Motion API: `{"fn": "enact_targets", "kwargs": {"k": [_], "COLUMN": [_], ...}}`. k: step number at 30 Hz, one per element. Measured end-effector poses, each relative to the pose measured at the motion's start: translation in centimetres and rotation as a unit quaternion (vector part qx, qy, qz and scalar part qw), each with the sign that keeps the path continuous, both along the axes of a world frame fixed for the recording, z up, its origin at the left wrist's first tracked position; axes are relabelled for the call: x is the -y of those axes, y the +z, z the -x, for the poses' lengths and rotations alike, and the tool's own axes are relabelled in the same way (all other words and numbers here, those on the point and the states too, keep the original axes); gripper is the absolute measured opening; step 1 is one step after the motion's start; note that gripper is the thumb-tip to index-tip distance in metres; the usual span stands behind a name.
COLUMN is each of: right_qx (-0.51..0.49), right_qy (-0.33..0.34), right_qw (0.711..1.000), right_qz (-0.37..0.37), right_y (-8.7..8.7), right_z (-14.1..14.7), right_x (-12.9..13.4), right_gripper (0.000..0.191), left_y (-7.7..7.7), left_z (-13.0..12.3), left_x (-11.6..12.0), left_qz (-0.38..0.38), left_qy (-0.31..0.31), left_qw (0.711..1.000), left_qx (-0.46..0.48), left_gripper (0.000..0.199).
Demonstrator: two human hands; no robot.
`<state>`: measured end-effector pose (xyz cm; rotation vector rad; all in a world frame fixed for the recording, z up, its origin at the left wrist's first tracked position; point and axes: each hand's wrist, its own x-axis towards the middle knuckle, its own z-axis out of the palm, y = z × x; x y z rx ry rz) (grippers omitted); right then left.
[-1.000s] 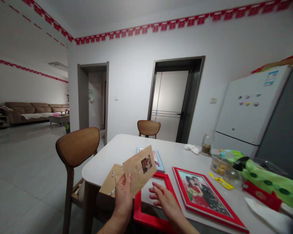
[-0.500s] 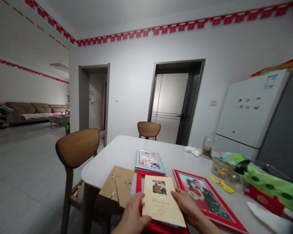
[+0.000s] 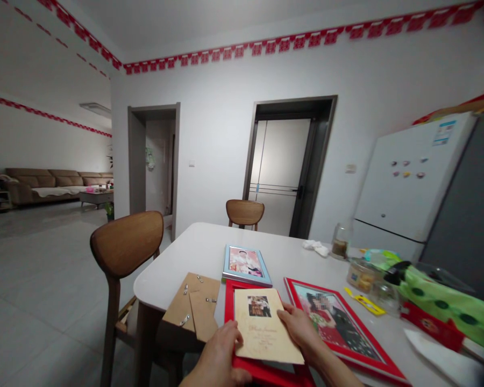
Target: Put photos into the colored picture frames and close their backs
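A cream photo card with a small picture and printed lines lies flat over an empty red frame. My left hand grips the card's lower left edge, and my right hand rests on its right edge. The card hides most of the red frame's opening. To the left, a brown cardboard frame backing with metal clips lies on the white table. Beyond the card is a blue-framed photo. A larger red-framed picture lies right of my right hand.
A wooden chair stands at the table's left edge. At the right are a glass jar, a crumpled tissue, a food container, a yellow strip and a green patterned bag. A white refrigerator stands behind.
The card has gone from tilted up in my left hand to lying flat on the red frame, held by both hands. My right hand has moved from the frame onto the card.
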<state>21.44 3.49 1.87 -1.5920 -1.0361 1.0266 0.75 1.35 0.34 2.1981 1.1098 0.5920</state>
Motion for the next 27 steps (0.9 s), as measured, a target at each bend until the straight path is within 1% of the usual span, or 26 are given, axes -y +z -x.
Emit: {"fn": "enact_targets", "kwargs": {"k": [3,5,8,10,12,14,17,20,23,27], "right_qx": [0.062,0.120,0.211,0.296,0.379,0.431,0.467,0.517,0.556,0.570], "right_qy": [-0.009,-0.001,0.010,0.016,0.021,0.022,0.013,0.008,0.009,0.010], "right_qw": [0.998,0.993,0.977,0.955,0.925,0.902,0.884,0.855,0.830,0.820], "right_qz": [-0.012,-0.011,-0.003,-0.003,-0.006,-0.002,0.012,0.033,0.045,0.046], "right_y": [0.1,0.2,0.3,0.2,0.0,-0.3,-0.7,-1.1,-1.3,-1.2], "right_z": [0.3,0.3,0.1,-0.2,-0.4,-0.6,-0.7,-0.5,-0.3,-0.2], "right_x": [0.0,0.0,-0.1,-0.2,-0.3,-0.4,-0.4,-0.4,-0.4,-0.1], "right_gripper": [0.041,0.041,0.041,0.040,0.038,0.037,0.033,0.033,0.033,0.032], "left_y": [0.4,0.6,0.8,1.0,1.1,1.2,1.4,1.5,1.4,1.0], "left_z": [0.1,0.2,0.2,0.1,0.0,0.0,0.1,0.1,0.0,0.2], "left_x": [0.2,0.3,0.3,0.3,0.4,0.4,0.5,0.6,0.7,0.9], "left_qz": [0.021,0.028,0.005,-0.022,-0.038,-0.042,-0.041,-0.043,-0.049,-0.058], "left_qy": [-0.006,-0.009,-0.007,-0.015,-0.026,-0.033,-0.041,-0.044,-0.048,-0.056], "left_qw": [0.999,0.999,0.999,0.998,0.997,0.996,0.994,0.993,0.992,0.991], "left_qx": [-0.030,-0.043,-0.049,-0.051,-0.059,-0.073,-0.096,-0.104,-0.107,-0.107], "left_gripper": [0.047,0.045,0.041,0.037,0.035,0.034,0.039,0.049,0.047,0.046]}}
